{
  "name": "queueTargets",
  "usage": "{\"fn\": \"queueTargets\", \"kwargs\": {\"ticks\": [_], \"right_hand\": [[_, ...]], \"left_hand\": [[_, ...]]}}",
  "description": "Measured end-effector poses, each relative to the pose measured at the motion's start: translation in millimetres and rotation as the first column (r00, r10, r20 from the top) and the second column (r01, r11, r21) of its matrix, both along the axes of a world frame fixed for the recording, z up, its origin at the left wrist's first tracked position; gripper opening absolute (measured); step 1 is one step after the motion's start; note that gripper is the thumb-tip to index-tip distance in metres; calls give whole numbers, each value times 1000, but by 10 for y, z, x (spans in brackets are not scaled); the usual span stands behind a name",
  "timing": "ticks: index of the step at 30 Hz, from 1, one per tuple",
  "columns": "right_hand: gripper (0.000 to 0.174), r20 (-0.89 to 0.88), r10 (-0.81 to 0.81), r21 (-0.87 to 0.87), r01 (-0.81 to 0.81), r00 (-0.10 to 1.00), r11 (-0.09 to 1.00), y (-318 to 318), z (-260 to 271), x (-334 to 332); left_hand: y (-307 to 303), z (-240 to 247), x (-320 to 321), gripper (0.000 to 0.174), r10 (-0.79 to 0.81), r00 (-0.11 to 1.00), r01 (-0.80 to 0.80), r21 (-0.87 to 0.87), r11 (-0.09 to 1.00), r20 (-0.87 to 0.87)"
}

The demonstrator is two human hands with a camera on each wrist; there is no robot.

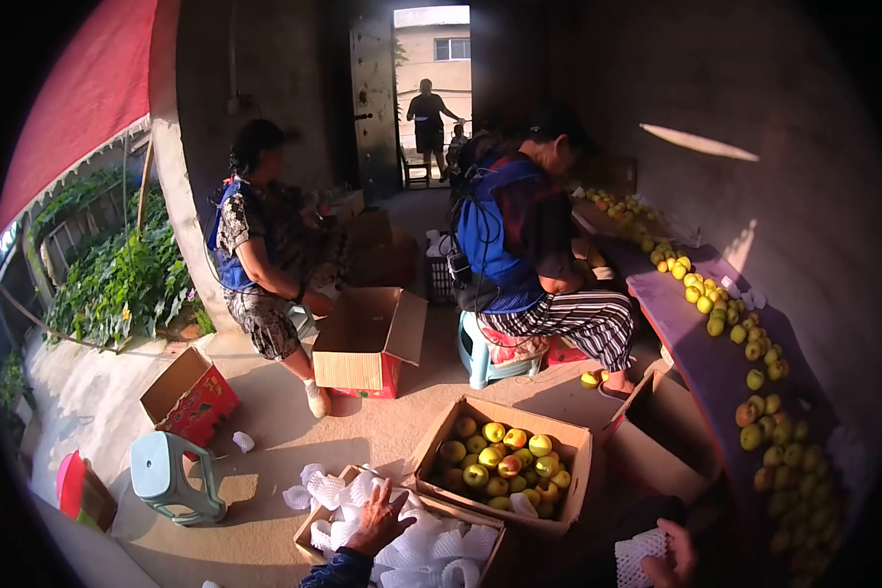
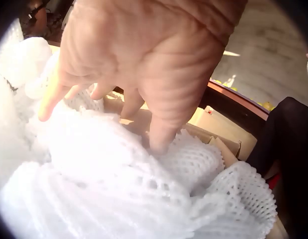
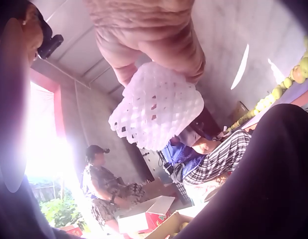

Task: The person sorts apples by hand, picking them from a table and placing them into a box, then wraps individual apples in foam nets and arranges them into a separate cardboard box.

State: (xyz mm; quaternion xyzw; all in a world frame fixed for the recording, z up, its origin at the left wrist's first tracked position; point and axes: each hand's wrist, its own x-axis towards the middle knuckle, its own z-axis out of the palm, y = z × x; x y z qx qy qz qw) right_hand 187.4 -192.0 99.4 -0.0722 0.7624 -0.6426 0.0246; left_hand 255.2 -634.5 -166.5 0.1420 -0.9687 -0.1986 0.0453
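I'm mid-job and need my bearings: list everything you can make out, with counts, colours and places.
Netted foam sleeves: many, white, mostly in the nearest brown cardboard box
Round apples: many, yellow-green, in the box beyond and along the table
Long table: one, purple, right
Other cardboard cartons: at least three, brown and red, left to right
Plastic stools: at least two, pale blue, left and centre
Bucket-like container: one, red, far left
Leafy plants: many, green, outside left
Seated people: two, blue-vested, centre
Standing person: one, dark-clothed, background
Left hand: one, bare, at the sleeves
Right hand: one, bare, holding one sleeve
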Motion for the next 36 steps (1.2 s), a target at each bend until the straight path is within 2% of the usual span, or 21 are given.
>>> {"fn": "queueTargets", "kwargs": {"ticks": [1, 2, 4, 6, 8, 9, 10, 11, 14, 16, 17, 20, 22, 24, 25, 26, 28, 30, 32, 36], "right_hand": [[41, -1, 31, 53, -31, 1000, 998, 27, 2, 5], [41, -1, 73, 105, -73, 997, 992, 41, -4, -6], [41, -24, 110, 103, -107, 994, 989, 72, -111, -17], [41, -12, 114, 99, -113, 993, 989, 69, -119, -8], [40, 29, 85, 82, -87, 996, 993, 18, -80, 9], [40, 40, 93, 78, -96, 995, 992, 10, -91, -4], [40, 51, 99, 78, -103, 994, 992, 19, -108, -14], [40, 62, 106, 80, -111, 992, 991, 29, -120, -25], [40, 53, 124, 78, -128, 991, 989, 30, -157, -50], [40, 55, 129, 94, -134, 990, 987, 15, -158, -65], [40, 57, 133, 103, -139, 989, 985, 7, -159, -71], [40, 52, 142, 113, -147, 989, 983, -5, -244, -102], [39, 72, 143, 139, -152, 987, 978, -51, -208, -107], [39, 57, 159, 159, -166, 986, 973, -45, -222, -125], [39, 33, 178, 164, -181, 983, 970, -16, -272, -147], [39, 11, 196, 166, -195, 980, 967, 3, -297, -158], [44, -2, 139, 133, -137, 990, 982, 13, -253, -161], [48, 19, 99, 45, -100, 995, 994, 45, -250, -143], [54, 81, 101, -82, -95, 992, 992, 88, -250, -114], [59, 64, 92, -94, -86, 994, 992, 152, -201, -90]], "left_hand": [[-151, 113, 53, 78, 90, 992, -106, -194, 975, -90], [-280, 233, 116, 80, 169, 967, -231, -371, 899, -193], [-396, 520, 291, 83, 379, 897, -439, -364, 821, -227], [-520, 463, 477, 93, 546, 827, -559, -312, 768, -138], [-550, 315, 539, 98, 743, 667, -739, -80, 669, 53], [-662, -100, 578, 99, 761, 647, -762, 13, 647, 46], [-603, -114, 577, 101, 777, 628, -776, 107, 621, 43], [-472, -151, 556, 103, 753, 625, -779, 106, 617, 206], [-201, -469, 427, 103, 624, 761, -632, -12, 775, 179], [-54, -588, 363, 102, 555, 794, -587, 75, 806, 249], [9, -573, 365, 103, 513, 816, -545, 62, 836, 266], [182, -726, 338, 98, 442, 750, -553, 100, 827, 492], [285, -1256, 403, 90, 397, 781, -491, 81, 867, 482], [292, -1327, 342, 92, 392, 759, -520, 122, 845, 519], [191, -1617, 337, 92, 345, 774, -475, 126, 871, 531], [-24, -2153, 341, 92, 298, 785, -427, 126, 895, 543], [-152, -2108, 313, 92, 266, 788, -422, 172, 890, 556], [-49, -1135, 259, 94, 301, 773, -512, 268, 816, 559], [-174, -1137, 351, 92, 272, 811, -464, 287, 838, 518], [-560, -1125, 499, 88, 208, 883, -358, 316, 879, 421]]}}
